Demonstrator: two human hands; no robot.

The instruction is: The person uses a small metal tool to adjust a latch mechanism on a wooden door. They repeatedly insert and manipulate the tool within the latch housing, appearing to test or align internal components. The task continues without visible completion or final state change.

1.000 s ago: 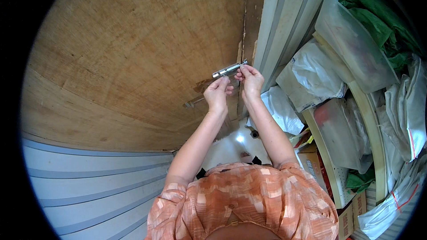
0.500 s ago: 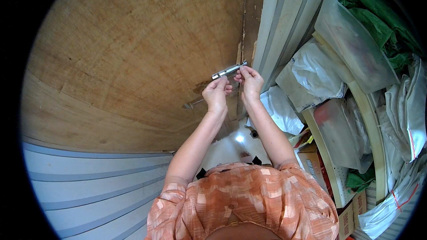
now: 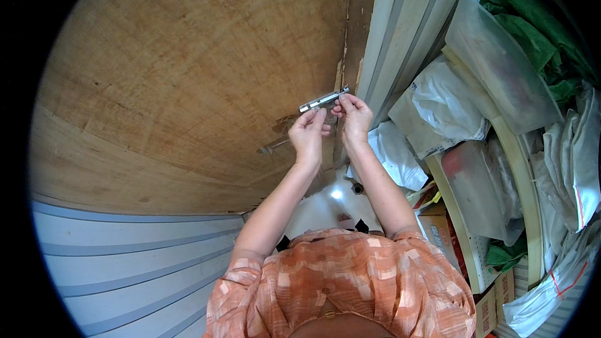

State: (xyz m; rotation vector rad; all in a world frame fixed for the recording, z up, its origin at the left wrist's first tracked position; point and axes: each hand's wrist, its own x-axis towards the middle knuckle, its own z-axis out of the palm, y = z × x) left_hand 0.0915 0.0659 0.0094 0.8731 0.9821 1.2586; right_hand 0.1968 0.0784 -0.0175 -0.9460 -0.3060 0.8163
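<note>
A shiny metal barrel bolt (image 3: pixel 319 102) is held up close to the brown wooden door (image 3: pixel 206 69), tilted with its right end higher. My right hand (image 3: pixel 355 119) pinches its right end between thumb and fingers. Below its middle, my left hand (image 3: pixel 308 138) is closed, with thumb and finger against the bolt's lower edge. Under the bolt, the door surface carries a darker worn patch (image 3: pixel 285 124). A slim pale fitting or mark (image 3: pixel 272 146) lies left of my left hand; its kind is unclear.
A chipped wooden frame strip (image 3: pixel 358 19) and pale ribbed panels (image 3: pixel 400 25) run along the door's right side. Shelves at right hold clear bins (image 3: pixel 501 66), white bags (image 3: pixel 444 100) and green cloth (image 3: pixel 532 31). Ribbed panelling (image 3: pixel 138 263) stands at lower left.
My left hand has shifted slightly right along the bolt's lower edge. The bolt and my right hand have barely moved.
</note>
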